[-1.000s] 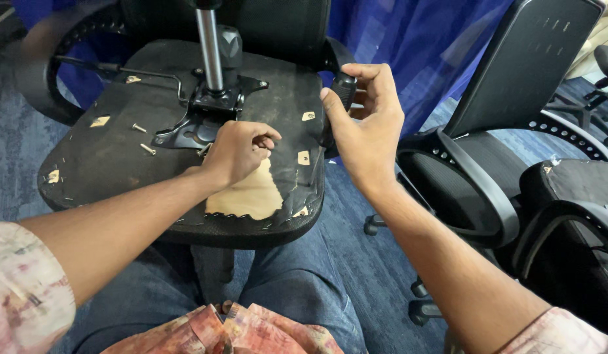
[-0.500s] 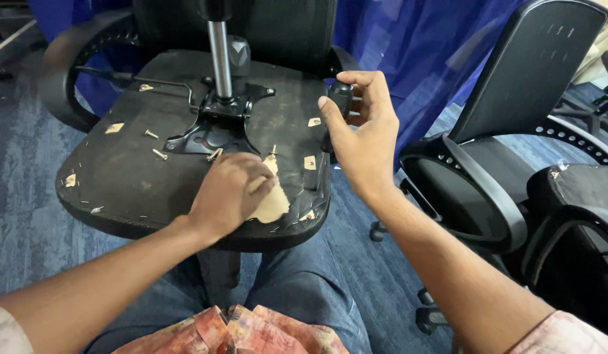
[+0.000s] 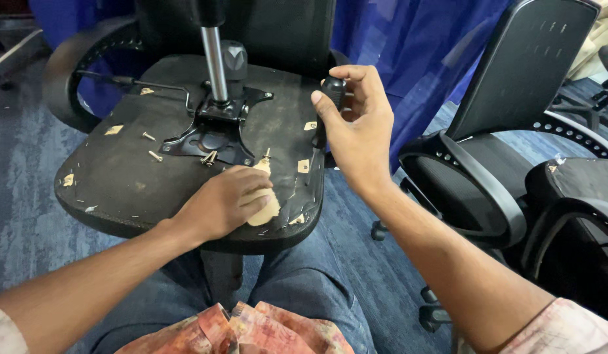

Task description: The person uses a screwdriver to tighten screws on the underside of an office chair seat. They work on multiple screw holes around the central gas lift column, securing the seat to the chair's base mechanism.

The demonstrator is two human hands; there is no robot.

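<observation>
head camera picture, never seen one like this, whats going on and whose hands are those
The camera sits on a person's head and looks down, so both arms are that person's own. In front lies an office chair seat turned upside down, its black metal plate and silver post pointing up. Loose screws lie on the underside. The left hand rests near a worn tan patch. The right hand grips a black-handled tool at the seat's edge. Another chair stands to the right.
</observation>
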